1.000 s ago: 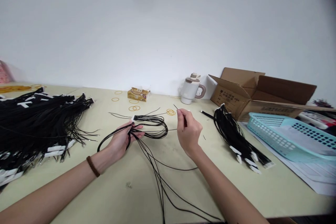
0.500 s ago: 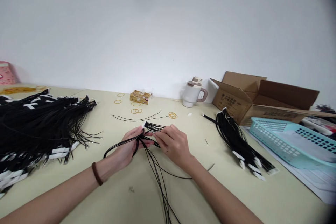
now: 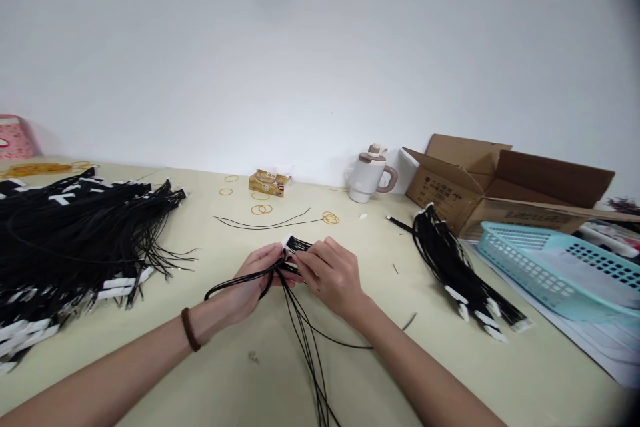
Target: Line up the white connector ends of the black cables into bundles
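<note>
My left hand [image 3: 255, 280] is closed on a bundle of thin black cables [image 3: 305, 327] at the middle of the table. A white connector [image 3: 289, 241] shows at the top of the bundle. My right hand [image 3: 333, 277] pinches the same bundle just beside the left hand, so the fingertips of both nearly touch. The loose cable ends trail toward me over the table. A brown band sits on my left wrist.
A big heap of black cables [image 3: 70, 233] fills the left. A smaller cable bundle [image 3: 450, 260] lies right, beside a cardboard box [image 3: 500, 187] and a blue basket [image 3: 555, 267]. Rubber bands [image 3: 260, 209], a small yellow box [image 3: 269, 182] and a white mug [image 3: 367, 177] stand behind.
My right hand came down from holding up a single wire end and now grips the bundle next to my left hand. The looped cables have been drawn together.
</note>
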The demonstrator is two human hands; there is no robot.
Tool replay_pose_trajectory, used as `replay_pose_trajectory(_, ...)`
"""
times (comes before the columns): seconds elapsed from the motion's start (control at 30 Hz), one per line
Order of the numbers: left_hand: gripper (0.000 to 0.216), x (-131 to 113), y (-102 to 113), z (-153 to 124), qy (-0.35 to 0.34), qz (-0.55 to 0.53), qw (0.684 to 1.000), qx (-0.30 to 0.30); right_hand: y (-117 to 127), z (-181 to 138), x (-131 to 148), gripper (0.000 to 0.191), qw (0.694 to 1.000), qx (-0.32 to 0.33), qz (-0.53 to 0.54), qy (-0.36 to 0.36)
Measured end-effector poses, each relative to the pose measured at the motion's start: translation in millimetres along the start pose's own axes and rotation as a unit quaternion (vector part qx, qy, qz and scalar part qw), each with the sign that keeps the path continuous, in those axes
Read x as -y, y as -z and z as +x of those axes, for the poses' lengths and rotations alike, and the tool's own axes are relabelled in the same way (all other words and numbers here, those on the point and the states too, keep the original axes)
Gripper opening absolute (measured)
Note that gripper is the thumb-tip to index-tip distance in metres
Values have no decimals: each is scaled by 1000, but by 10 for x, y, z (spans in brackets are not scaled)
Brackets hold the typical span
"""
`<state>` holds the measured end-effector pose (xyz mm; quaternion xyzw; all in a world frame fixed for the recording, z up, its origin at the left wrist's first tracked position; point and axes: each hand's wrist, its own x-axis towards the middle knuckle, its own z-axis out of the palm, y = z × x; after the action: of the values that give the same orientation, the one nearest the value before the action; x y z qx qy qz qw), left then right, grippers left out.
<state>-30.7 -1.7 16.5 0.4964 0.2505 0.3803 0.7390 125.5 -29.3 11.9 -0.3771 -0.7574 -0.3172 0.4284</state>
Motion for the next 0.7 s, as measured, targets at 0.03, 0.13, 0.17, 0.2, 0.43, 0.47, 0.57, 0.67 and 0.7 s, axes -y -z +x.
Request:
replay_pose_trajectory(0.03, 23, 2, -4, -3, 0, 1, 1000, 1, 1, 1, 2, 11, 1000, 0, -1, 1)
replay_pose_trajectory(0.13, 23, 2, -12, -8, 0, 1, 1000, 6, 2, 3, 6, 11, 1000, -6, -12, 1)
replay_pose_trajectory(0.17, 23, 2, -14, -8, 1, 0, 1000, 7, 2, 4, 6, 10, 1000, -8, -16, 3)
replay_pose_trajectory(0.2, 23, 1, -16, -7, 1, -1, 1000, 7, 1, 4, 7, 10, 1000, -11, -20, 6)
replay_pose_trajectory(0.43, 25, 28, 9, 25, 8, -9, 1000, 28, 1, 11, -6, 10, 1000, -14, -19, 17)
replay_pose_trajectory(0.47, 24, 33, 21, 29, 8, -17, 999, 28, 6, 15, -10, 11, 1000, -15, -17, 16)
replay_pose_trajectory(0.57, 21, 36, 59, 41, 16, -41, 999, 5, 26, 31, -26, 12, 999, -33, -8, 7)
replay_pose_trajectory(0.67, 18, 30, 91, 57, 44, -59, 997, -26, 37, 39, -35, 9, 998, -67, -4, -5)
replay_pose_trajectory(0.7, 18, 29, 99, 62, 51, -64, 996, -32, 38, 38, -32, 8, 997, -77, -4, -6)
